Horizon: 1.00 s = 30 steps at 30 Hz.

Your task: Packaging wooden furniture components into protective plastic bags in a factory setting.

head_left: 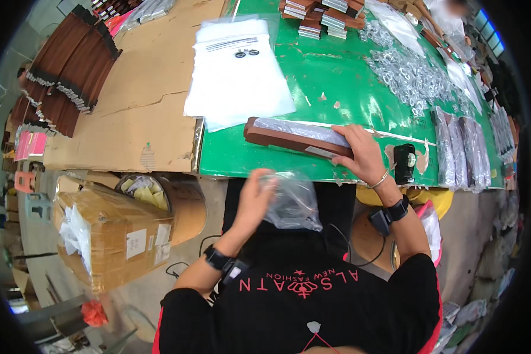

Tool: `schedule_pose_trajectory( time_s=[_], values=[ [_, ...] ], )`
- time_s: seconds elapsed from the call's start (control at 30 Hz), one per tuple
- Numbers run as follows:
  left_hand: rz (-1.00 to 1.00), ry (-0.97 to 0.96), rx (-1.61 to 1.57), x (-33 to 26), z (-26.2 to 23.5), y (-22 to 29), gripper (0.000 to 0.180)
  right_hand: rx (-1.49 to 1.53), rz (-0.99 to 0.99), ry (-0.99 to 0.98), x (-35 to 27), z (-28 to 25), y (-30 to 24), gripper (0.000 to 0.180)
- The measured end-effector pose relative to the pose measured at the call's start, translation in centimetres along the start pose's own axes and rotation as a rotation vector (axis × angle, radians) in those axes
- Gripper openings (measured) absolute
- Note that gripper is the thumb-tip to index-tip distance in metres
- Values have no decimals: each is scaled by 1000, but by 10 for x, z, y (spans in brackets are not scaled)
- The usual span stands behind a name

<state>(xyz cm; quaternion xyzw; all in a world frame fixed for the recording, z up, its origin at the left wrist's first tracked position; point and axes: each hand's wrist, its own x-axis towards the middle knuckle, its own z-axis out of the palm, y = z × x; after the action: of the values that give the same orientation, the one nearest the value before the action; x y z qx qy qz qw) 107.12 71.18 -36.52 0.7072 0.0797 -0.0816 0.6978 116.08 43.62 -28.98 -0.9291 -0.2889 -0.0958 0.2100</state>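
My right hand [363, 154] is closed around the right end of a long reddish-brown wooden piece [277, 139], which lies near the front edge of the green tabletop. A strip wrapped in clear plastic [312, 130] runs along its top, and a small white label is on its front side. Below the table edge, over my lap, my left hand [256, 197] is closed on the left side of a crumpled clear plastic bag [295, 203]. Its fingertips are slightly blurred. Whether the bag holds anything cannot be made out.
A stack of whitish plastic bags [236, 82] lies ahead. Clear rings [410, 76] are heaped at right, near wrapped pieces [460, 150] and a black object [404, 164]. Curved brown pieces [71, 65] are stacked on cardboard [141, 118] at left. A carton [109, 236] stands below.
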Motion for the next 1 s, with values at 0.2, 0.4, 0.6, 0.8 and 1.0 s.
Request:
schedule_pose_trajectory(
  time_s=[0.2, 0.4, 0.6, 0.8, 1.0],
  values=[
    [-5, 18, 30, 39, -50, 25, 105, -102, -58, -29, 2, 23, 7, 71],
    [-123, -195, -54, 62, -38, 21, 119, -160, -49, -43, 1, 21, 0, 69],
    [-15, -129, 108, 44, -61, 31, 80, -115, 30, -114, 2, 22, 4, 68],
    [377, 499, 313, -28, -152, 163, 33, 662, 368, 105, -23, 5, 20, 62],
    [1215, 937, 259, -12, -142, 298, 33, 1312, 441, 113, -32, -6, -16, 75]
  ],
)
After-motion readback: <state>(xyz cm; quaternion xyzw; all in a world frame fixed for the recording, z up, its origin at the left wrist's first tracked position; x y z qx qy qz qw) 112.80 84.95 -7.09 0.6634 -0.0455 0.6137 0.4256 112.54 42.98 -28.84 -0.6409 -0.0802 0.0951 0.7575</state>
